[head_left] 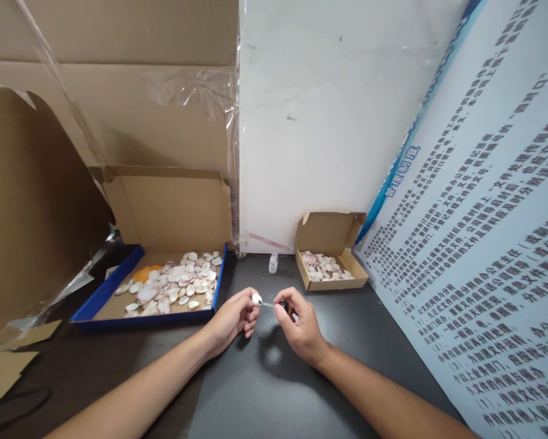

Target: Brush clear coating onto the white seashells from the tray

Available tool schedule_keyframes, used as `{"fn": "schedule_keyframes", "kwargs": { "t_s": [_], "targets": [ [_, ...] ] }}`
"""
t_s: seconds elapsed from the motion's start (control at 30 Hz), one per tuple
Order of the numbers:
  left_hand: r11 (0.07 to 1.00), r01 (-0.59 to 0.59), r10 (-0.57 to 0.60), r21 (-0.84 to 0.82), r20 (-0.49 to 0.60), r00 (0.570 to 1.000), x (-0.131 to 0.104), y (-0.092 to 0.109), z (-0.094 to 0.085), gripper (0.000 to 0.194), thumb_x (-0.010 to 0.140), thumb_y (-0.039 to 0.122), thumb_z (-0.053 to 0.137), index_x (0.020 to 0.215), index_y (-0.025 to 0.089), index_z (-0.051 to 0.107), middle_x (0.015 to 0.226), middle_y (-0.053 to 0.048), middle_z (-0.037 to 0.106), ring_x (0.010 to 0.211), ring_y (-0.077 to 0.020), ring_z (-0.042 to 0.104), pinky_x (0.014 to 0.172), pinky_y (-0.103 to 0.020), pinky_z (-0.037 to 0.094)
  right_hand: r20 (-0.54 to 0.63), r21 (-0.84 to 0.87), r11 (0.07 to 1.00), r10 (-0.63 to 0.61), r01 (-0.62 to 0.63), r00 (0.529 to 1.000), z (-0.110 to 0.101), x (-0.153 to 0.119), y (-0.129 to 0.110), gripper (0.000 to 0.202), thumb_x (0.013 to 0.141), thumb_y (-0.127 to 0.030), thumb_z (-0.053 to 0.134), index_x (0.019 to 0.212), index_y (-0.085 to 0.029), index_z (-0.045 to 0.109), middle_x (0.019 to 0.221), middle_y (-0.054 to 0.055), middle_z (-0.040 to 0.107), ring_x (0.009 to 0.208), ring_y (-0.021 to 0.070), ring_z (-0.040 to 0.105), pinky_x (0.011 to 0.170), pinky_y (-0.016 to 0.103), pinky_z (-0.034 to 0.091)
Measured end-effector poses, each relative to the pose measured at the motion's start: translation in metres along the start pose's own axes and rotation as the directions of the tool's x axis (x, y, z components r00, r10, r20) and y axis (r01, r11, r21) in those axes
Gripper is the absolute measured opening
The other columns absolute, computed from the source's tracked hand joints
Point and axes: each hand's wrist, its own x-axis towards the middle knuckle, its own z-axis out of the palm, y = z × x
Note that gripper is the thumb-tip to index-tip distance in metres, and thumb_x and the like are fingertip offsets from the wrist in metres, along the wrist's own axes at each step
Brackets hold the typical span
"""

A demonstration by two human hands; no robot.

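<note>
Left hand pinches a shell, seemingly mid-brushing; right hand clasps an applicator; many loose shells lie far left

The dark bench is partly covered by a grey mat. Off the mat, a blue-edged box is set at ten o'clock and cardboard pieces at nine; on it, a bottle is stood at twelve, a brown carton at one.
</note>
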Motion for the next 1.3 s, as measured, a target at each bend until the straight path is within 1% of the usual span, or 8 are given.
{"fn": "schedule_keyframes", "kwargs": {
  "t_s": [0.13,0.3,0.43,0.57,0.7,0.97,1.07,1.3],
  "targets": [
    [1.0,0.0,0.0,0.0,-0.004,1.0,0.0,-0.0004,-0.0005,0.007,0.077,0.022,0.051,0.08,0.02,0.045,0.052,0.007,0.041,0.04,-0.0067,0.034,0.04,-0.017,0.031,-0.009,-0.057,0.998,0.009,-0.01,1.0,-0.0003,-0.0005,0.0005,0.01,0.084,-0.027,0.055,0.088,-0.018,0.059,0.054,-0.008,0.035,0.046,0.0094,0.033,0.044,0.022,0.028],
    [1.0,0.002,-0.002,-0.012,-0.006,1.0,-0.0001,0.0003,-0.0008,0.008,0.077,0.024,0.053,0.081,0.019,0.047,0.052,0.008,0.04,0.04,-0.0064,0.033,0.04,-0.017,0.03,0.018,-0.024,0.999,-0.024,0.024,1.0,-0.001,-0.0008,0.0011,0.016,0.088,-0.028,0.05,0.092,-0.018,0.063,0.056,-0.005,0.043,0.049,0.0109,0.04,0.048,0.022,0.034],
    [1.0,0.0,0.0,-0.018,-0.002,1.0,0.0002,0.0006,-0.0009,0.009,0.078,0.024,0.054,0.08,0.019,0.047,0.052,0.008,0.038,0.04,-0.0064,0.033,0.04,-0.017,0.03,-0.011,-0.067,0.998,0.011,-0.012,1.0,-0.0004,-0.0007,0.0013,0.012,0.085,-0.028,0.055,0.089,-0.018,0.06,0.054,-0.007,0.037,0.046,0.0098,0.034,0.044,0.022,0.028],
    [1.0,0.004,-0.004,-0.019,0.001,1.0,0.0012,-0.0007,-0.0014,0.009,0.078,0.024,0.053,0.079,0.019,0.046,0.052,0.008,0.037,0.04,-0.0064,0.032,0.039,-0.017,0.03,0.01,-0.031,0.999,-0.013,0.014,1.0,-0.0003,-0.0006,0.0009,0.013,0.087,-0.028,0.051,0.089,-0.018,0.059,0.056,-0.006,0.039,0.048,0.0103,0.038,0.047,0.022,0.032],
    [1.0,0.004,-0.004,-0.021,-0.01,1.0,0.002,-0.0011,-0.0016,0.007,0.077,0.023,0.053,0.079,0.019,0.047,0.051,0.009,0.034,0.04,-0.0063,0.031,0.039,-0.017,0.031,-0.02,-0.061,0.998,0.015,-0.016,1.0,-0.0005,0.0004,0.0,0.011,0.086,-0.028,0.054,0.088,-0.018,0.058,0.054,-0.008,0.034,0.046,0.0097,0.033,0.045,0.022,0.028],
    [1.0,0.002,-0.002,-0.007,-0.001,1.0,0.0012,-0.0004,-0.0003,0.015,0.079,0.029,0.056,0.077,0.019,0.045,0.052,0.009,0.033,0.04,-0.0055,0.031,0.039,-0.016,0.031,-0.019,-0.052,0.999,0.014,-0.015,1.0,-0.0013,0.0014,-0.0001,0.012,0.087,-0.028,0.053,0.088,-0.017,0.058,0.055,-0.008,0.035,0.046,0.01,0.034,0.045,0.022,0.029],
    [1.0,0.004,-0.004,-0.004,0.005,1.0,0.001,-0.0005,-0.0001,0.017,0.078,0.03,0.057,0.077,0.019,0.044,0.052,0.009,0.034,0.04,-0.0054,0.03,0.038,-0.016,0.031,-0.014,-0.025,1.0,-0.005,0.005,1.0,-0.0014,0.0011,0.0009,0.015,0.089,-0.029,0.05,0.09,-0.017,0.059,0.058,-0.006,0.04,0.049,0.0103,0.038,0.048,0.022,0.032],
    [1.0,-0.012,0.012,0.008,0.007,1.0,0.0002,-0.0005,-0.0004,0.014,0.071,0.019,0.056,0.08,0.02,0.045,0.052,0.01,0.034,0.04,-0.0053,0.031,0.039,-0.017,0.033,-0.027,-0.041,0.999,0.015,-0.016,1.0,-0.0007,0.0023,0.0013,0.016,0.089,-0.03,0.052,0.088,-0.016,0.058,0.056,-0.007,0.037,0.048,0.0103,0.037,0.047,0.022,0.03]
  ]
}}
